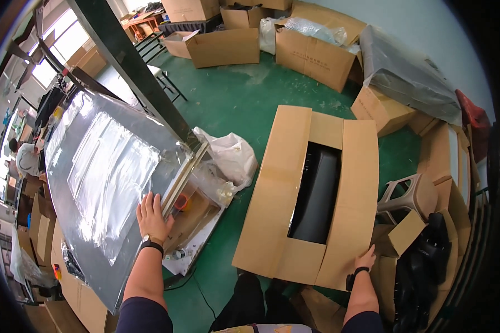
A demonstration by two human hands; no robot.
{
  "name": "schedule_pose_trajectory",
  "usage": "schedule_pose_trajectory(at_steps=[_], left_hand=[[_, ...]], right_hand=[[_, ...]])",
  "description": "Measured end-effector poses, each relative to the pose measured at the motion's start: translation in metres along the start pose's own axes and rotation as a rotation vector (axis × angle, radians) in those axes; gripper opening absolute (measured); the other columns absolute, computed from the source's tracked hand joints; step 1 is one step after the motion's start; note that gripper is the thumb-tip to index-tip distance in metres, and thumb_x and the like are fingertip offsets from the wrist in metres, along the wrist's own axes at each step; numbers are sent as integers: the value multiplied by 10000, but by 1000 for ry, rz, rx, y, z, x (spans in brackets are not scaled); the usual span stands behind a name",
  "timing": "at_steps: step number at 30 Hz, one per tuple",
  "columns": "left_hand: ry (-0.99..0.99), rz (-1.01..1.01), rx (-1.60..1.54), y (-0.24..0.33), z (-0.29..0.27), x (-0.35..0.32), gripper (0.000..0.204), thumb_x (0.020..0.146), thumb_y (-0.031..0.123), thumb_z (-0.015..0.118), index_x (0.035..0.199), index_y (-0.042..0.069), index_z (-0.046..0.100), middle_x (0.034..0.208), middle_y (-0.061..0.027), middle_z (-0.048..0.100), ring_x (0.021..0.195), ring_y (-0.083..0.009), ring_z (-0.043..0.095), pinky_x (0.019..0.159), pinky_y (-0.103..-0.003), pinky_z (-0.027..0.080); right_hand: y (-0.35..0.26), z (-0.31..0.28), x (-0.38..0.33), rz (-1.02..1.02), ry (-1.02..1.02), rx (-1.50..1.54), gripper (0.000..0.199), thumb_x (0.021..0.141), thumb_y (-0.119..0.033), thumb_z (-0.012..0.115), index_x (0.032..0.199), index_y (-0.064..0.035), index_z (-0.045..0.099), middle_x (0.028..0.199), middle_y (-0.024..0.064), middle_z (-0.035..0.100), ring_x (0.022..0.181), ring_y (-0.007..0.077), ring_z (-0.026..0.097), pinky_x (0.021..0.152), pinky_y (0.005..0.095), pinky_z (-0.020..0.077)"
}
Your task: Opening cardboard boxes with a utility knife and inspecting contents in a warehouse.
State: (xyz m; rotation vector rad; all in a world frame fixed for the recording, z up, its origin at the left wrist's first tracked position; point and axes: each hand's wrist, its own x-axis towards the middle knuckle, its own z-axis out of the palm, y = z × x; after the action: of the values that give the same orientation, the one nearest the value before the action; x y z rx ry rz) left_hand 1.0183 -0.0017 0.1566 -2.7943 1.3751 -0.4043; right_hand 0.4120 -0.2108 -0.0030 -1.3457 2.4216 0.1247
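A large brown cardboard box (266, 233) stands in front of me, its long flaps partly folded in. Through the gap between them a smooth black moulded part (319, 191) shows; the rest of it is hidden. My right hand (365, 258) is at the box's near right edge, fingers bent around the flap's rim. On my left is a table (89, 133) with a grey, shiny top, and clear plastic bags (116, 172) lie spread over it. My left hand (153, 217) rests flat near the table's right edge beside these bags, fingers spread, holding nothing.
An open carton of black parts (422, 272) sits at the right, near a beige plastic stool (408, 194). A white sack (228, 158) lies by the table's far corner. A dark post (130, 66) rises behind it. Several cartons (225, 49) line the back. Another person (26, 160) is far left.
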Motion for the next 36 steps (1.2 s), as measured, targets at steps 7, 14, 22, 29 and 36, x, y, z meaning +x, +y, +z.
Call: schedule_pose_trajectory(at_steps=[7,14,22,29,36], left_hand=[[-12,24,-5,13,7,4,752,660,245,681,1319,83,358,1368,-126,356,1292,-289,315,1081,-434,216],[-16,9,-1,1,-3,-3,725,670,257,674,1305,73,378,1373,-138,356,1293,-299,317,1089,-453,195],[-8,70,-112,2,-2,3,708,681,239,660,1302,54,376,1368,-174,351,1290,-338,307,1080,-470,206],[-32,81,-210,-15,-6,1,705,694,216,639,1315,24,365,1375,-197,340,1301,-358,280,1078,-497,194],[-19,57,-396,-21,-12,0,718,696,181,610,1326,-21,331,1389,-212,308,1321,-359,241,1097,-527,123]], right_hand=[[29,111,-51,-285,-309,-343,855,742,-246,683,1411,-46,189,1343,209,409,1175,357,465,993,376,386],[-38,80,-79,-127,-697,-105,432,750,-196,659,1125,3,579,1204,210,536,1078,332,542,923,377,447],[-138,143,-171,-544,-458,385,470,737,-141,660,1156,7,504,1061,208,593,953,343,590,847,363,469],[-152,153,-180,-436,-458,428,279,769,-186,642,897,41,542,783,184,617,708,299,631,619,383,499],[-190,95,-250,-556,-653,462,259,778,-144,625,939,33,524,756,146,629,604,195,635,562,314,517]])
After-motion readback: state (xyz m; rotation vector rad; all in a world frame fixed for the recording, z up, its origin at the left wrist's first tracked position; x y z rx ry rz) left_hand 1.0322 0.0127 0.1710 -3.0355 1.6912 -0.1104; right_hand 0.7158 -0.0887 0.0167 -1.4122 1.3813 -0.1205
